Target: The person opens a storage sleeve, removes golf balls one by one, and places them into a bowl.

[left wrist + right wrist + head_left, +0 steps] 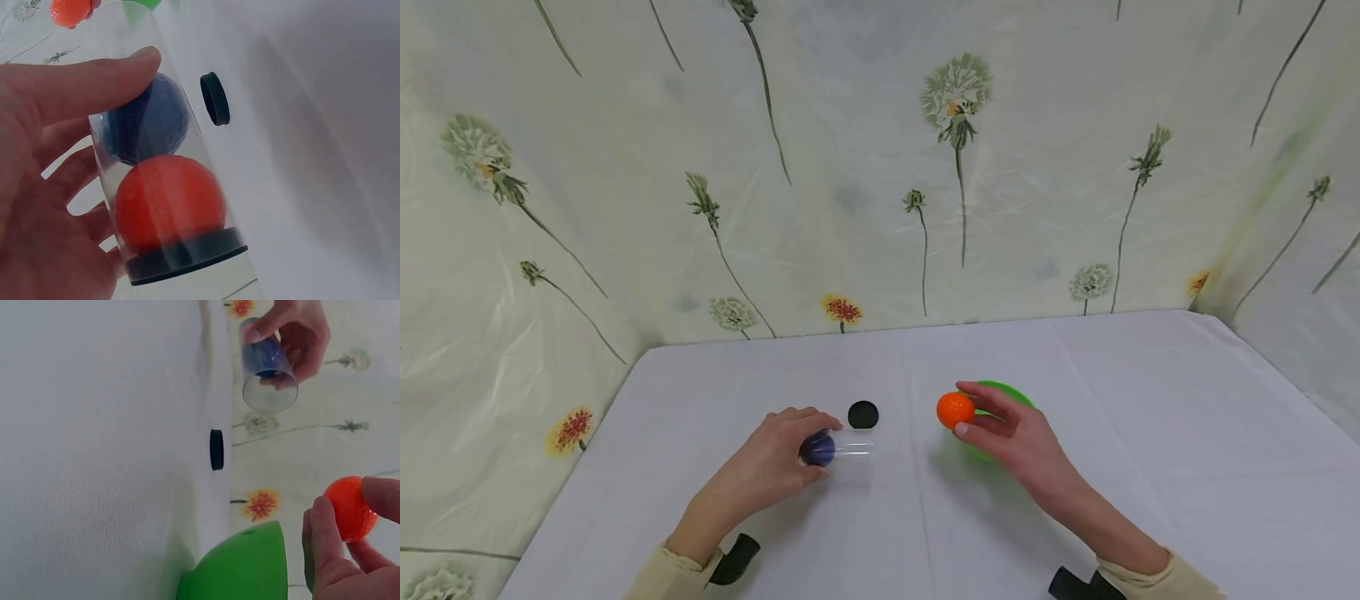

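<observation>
An open gap separates the clear tube (853, 449) in the left hand (778, 458) from the orange ball (955, 410) in the right hand (1018, 437). A black cap (863, 414) lies just beyond the tube; a green bowl (240, 569) blocks the way beneath the right hand.

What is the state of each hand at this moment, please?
Left hand: holding the clear tube, with a blue ball and a red ball inside.
Right hand: holding the orange ball in a pinch.
</observation>
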The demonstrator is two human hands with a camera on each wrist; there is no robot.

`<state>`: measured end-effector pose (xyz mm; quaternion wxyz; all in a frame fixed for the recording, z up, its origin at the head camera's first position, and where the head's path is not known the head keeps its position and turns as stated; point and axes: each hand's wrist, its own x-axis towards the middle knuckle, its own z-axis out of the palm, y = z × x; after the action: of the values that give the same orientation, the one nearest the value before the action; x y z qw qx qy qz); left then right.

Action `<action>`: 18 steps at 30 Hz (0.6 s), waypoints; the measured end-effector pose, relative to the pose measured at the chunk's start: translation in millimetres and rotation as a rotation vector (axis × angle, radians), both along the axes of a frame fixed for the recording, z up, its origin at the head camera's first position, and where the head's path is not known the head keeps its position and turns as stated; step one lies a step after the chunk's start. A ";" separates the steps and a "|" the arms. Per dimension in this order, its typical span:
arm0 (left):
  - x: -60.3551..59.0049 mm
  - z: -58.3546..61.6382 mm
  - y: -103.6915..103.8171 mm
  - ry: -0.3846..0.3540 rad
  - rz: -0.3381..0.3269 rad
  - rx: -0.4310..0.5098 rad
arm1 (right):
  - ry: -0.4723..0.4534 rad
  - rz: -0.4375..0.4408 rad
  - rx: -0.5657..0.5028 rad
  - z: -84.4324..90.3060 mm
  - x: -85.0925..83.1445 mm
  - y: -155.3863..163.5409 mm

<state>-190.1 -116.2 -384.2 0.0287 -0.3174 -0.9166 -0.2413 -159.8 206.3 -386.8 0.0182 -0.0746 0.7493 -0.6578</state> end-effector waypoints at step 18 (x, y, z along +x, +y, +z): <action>-0.3 -0.4 1.0 -0.058 0.021 0.004 | 0.078 -0.001 0.266 0.3 -14.8 34.1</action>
<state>-190.4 -115.3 -384.6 0.0051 -0.3004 -0.9199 -0.2519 -174.6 240.4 -386.5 -0.0014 -0.0964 0.8301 -0.5492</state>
